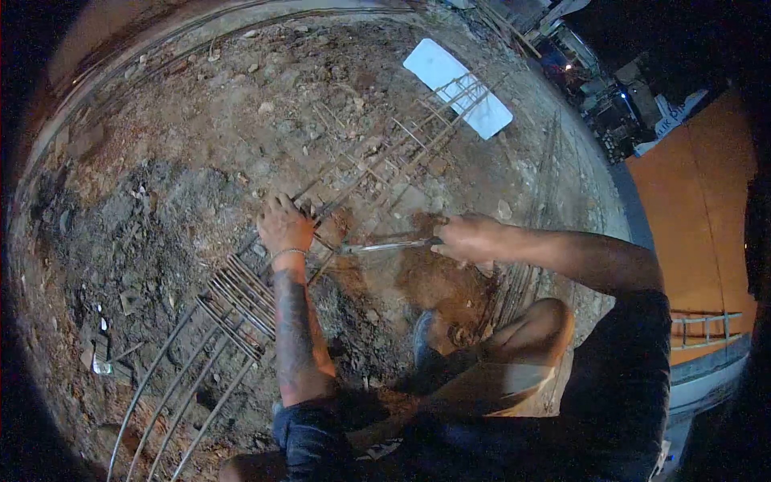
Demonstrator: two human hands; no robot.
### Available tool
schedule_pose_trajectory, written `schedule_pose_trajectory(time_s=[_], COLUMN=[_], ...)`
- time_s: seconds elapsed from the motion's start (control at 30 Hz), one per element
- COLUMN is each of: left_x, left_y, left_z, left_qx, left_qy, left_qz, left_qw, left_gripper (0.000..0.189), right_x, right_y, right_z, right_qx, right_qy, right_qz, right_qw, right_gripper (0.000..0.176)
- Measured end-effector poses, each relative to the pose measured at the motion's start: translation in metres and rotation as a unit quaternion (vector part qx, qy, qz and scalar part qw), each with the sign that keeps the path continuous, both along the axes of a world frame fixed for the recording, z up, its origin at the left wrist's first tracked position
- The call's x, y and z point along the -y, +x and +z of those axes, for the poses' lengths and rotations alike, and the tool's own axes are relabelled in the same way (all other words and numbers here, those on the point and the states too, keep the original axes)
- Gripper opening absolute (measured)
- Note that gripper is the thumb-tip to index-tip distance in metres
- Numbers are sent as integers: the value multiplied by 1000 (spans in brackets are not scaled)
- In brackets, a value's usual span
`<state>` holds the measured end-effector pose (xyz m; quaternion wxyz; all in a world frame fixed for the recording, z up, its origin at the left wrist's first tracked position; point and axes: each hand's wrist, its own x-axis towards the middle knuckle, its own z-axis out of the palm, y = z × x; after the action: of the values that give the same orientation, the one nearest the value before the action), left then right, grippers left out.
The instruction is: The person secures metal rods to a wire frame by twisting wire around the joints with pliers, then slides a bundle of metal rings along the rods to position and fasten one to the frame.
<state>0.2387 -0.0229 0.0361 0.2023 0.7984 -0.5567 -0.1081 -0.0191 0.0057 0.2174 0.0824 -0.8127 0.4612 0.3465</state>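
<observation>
A long rebar cage point(365, 178) of thin steel bars runs diagonally over the ground from lower left to upper right. My left hand point(285, 227) is on the middle of it, fingers curled over the bars. Several square stirrups point(241, 293) are bunched together just below that hand. My right hand point(468, 239) is closed around the handles of long metal pincers point(387, 246). Their head points left and is at the cage's near side, close to a stirrup; whether the jaws grip a wire cannot be made out.
Under the far end of the cage lies a pale rectangular board point(458, 87). Rough soil with stones point(161, 209) surrounds me. My bent knee point(550, 321) is at the right, near an orange wall point(691, 209) and a ladder-like frame point(707, 328).
</observation>
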Motion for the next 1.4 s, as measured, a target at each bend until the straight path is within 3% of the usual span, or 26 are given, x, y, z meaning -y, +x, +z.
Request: schedule_pose_trajectory(time_s=[0.07, 0.13, 0.27, 0.33, 0.37, 0.4, 0.47, 0.5, 0.53, 0.6, 0.67, 0.77, 0.8, 0.83, 0.87, 0.93, 0.97, 1.07, 1.2, 1.27, 1.37, 1.4], left_x=[5, 3, 10, 13, 7, -4, -32, -38, -43, -43, -52, -72, -80, -84, -88, -93, -94, -100, -102, -101, -105, -106], left_y=[-1, -4, -3, -3, -12, -22, -59, -76, -88, -126, -121, -112, -111, -110, -108, -101, -101, -104, -103, -104, -102, -103], left_z=[-7, -16, -14, -29, -12, 28, 91, 100, 106, 51, 53, 45, 37, 30, 25, 14, 4, -8, -11, -16, -14, -8], left_qx=[-21, 47, 1, 93, 186, 60, -178, -125, -67, -66, -85, -139, -177, -177, -175, -183, -183, -150, -133, -114, -181, -160], left_qy=[8, -3, 50, -92, -208, -245, -279, -131, 21, -96, -133, -192, -218, -278, -337, -425, -415, -477, -480, -474, -423, -404], left_qz=[3, -2, -12, 9, 36, -82, -292, -399, -492, -390, -370, -341, -331, -303, -272, -357, -342, -344, -349, -348, -406, -389], left_qw=[1000, 999, 999, 991, 960, 964, 897, 899, 868, 913, 915, 909, 901, 894, 884, 811, 823, 795, 794, 801, 790, 812], left_gripper=[66, 77, 82, 85, 75, 80, 80, 68, 58, 37, 32, 25, 24, 22, 20, 24, 24, 26, 22, 22, 18, 16], right_x=[13, 19, 26, 28, 24, 18, 8, 3, -2, -12, -23, -36, -32, -32, -41, -67, -80, -99, -108, -109, -111, -108], right_y=[-4, -9, -19, -33, -31, -26, -19, -18, -18, -13, 4, 28, 26, 26, 31, 40, 46, 50, 38, 48, 53, 43], right_z=[-9, -18, -40, -58, -53, -40, -24, -19, -13, -1, 14, 24, 23, 19, 10, -7, -19, -40, -63, -64, -64, -65], right_qx=[11, 6, 2, 44, 45, 45, 44, 39, 33, 20, 8, -31, 75, 163, 150, 229, 245, 243, 290, 261, 208, 210], right_qy=[-4, 26, 72, 15, 16, -8, -28, -51, -75, -125, -152, -97, 100, 292, 314, 382, 378, 278, 216, 158, 129, 130], right_qz=[46, 14, -35, 0, 2, 26, 50, 65, 79, 111, 130, 71, -176, -402, -394, -598, -655, -597, -530, -471, -491, -492], right_qw=[999, 1000, 997, 999, 999, 999, 997, 996, 993, 986, 980, 992, 976, 852, 851, 666, 607, 712, 767, 828, 836, 835], right_gripper=[35, 34, 34, 31, 31, 28, 26, 26, 25, 25, 25, 28, 28, 29, 29, 28, 29, 29, 29, 40, 47, 47])
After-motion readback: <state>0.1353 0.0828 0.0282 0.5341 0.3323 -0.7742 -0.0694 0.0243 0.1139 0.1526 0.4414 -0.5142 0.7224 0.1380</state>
